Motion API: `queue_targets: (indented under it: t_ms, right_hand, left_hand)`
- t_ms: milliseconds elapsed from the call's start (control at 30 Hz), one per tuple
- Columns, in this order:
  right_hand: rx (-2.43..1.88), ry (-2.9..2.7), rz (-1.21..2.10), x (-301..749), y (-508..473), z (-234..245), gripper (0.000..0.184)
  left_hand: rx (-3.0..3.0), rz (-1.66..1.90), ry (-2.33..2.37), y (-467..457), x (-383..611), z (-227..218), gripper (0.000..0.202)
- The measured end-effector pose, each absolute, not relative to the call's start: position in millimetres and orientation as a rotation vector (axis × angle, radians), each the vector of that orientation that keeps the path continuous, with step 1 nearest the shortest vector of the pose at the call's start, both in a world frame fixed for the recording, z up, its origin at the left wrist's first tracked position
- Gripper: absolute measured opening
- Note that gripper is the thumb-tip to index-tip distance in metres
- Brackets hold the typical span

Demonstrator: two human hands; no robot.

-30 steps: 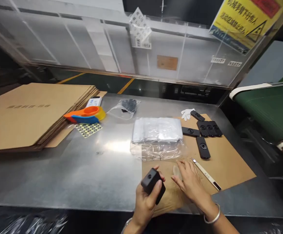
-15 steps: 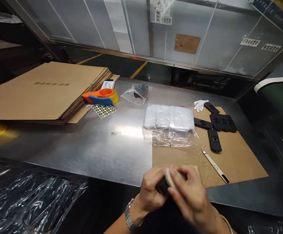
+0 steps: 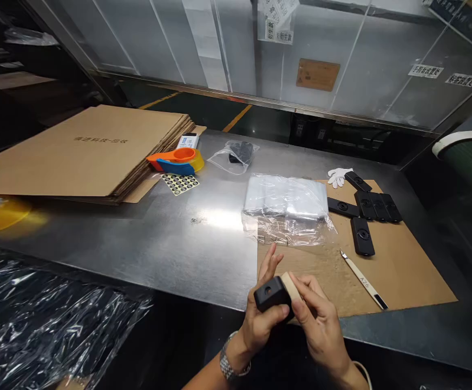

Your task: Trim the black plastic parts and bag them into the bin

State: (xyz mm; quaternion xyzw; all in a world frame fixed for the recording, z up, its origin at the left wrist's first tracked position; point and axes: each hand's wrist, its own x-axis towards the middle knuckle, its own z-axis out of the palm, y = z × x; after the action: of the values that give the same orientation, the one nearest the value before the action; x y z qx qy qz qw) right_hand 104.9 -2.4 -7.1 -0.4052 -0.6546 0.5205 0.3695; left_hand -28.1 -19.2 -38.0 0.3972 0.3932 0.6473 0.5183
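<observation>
Over the near edge of the metal table (image 3: 146, 249), the left hand (image 3: 262, 319) grips a small black block (image 3: 271, 294) from below, index finger pointing up, while the right hand (image 3: 319, 325) pinches a pale pad (image 3: 291, 286) against its side.

Low in the frame, right of centre, the left hand (image 3: 260, 319) gripped a small black block (image 3: 271, 294) with a round hole in its face, thumb across its lower edge and two fingers (image 3: 269, 262) stretched upward. The right hand (image 3: 321, 325) pinched a pale tan pad (image 3: 291, 285) against the block's right side. Both hovered over the near edge of the steel bench (image 3: 158, 244). Behind them a brown cardboard sheet (image 3: 406, 271) carried flat black parts (image 3: 361, 236), a thin white-handled blade (image 3: 361, 280) and a stack of clear bags (image 3: 287, 208). At upper left lay flattened cartons (image 3: 85, 151), with an orange-and-blue tape dispenser (image 3: 175, 161) beside them.
</observation>
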Motion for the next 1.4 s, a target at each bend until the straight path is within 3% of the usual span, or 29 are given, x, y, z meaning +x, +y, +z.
queue_targets:
  t_ms: [167,267,367,567,767,933,1133,1267,1400]
  right_hand:
    - [-1.166,-1.69,1.339,113,-22,-42,0.035]
    - [-1.195,-1.739,1.374,127,-29,-53,0.033]
    - [-1.231,-1.745,1.196,138,-24,-51,0.033]
    - [-0.955,-2.077,0.617,124,6,-20,0.044]
    - [-0.557,-2.483,0.571,112,12,-7,0.048]
    - [-0.681,-2.398,0.424,122,15,-11,0.05]
    - [-0.923,-2.528,0.175,99,-6,2,0.037]
    - [-0.804,-2.513,0.24,88,-35,-1,0.036]
    - [-0.74,-2.31,0.37,94,-46,-16,0.041]
  left_hand:
    - [0.322,1.515,0.588,-9,-33,-39,0.065]
    - [0.091,1.379,0.544,-1,-41,-32,0.053]
    - [-0.01,1.261,0.517,2,-43,-29,0.054]
    - [0.041,1.009,0.481,-8,-27,-37,0.06]
    - [-0.036,0.968,0.613,-17,-25,-36,0.061]
    - [0.252,0.915,0.841,-26,-24,-39,0.079]
    - [0.437,1.175,1.045,-28,-25,-39,0.059]
    - [0.077,1.083,0.78,-22,-29,-37,0.069]
    - [-0.172,1.085,0.576,-16,-33,-34,0.055]
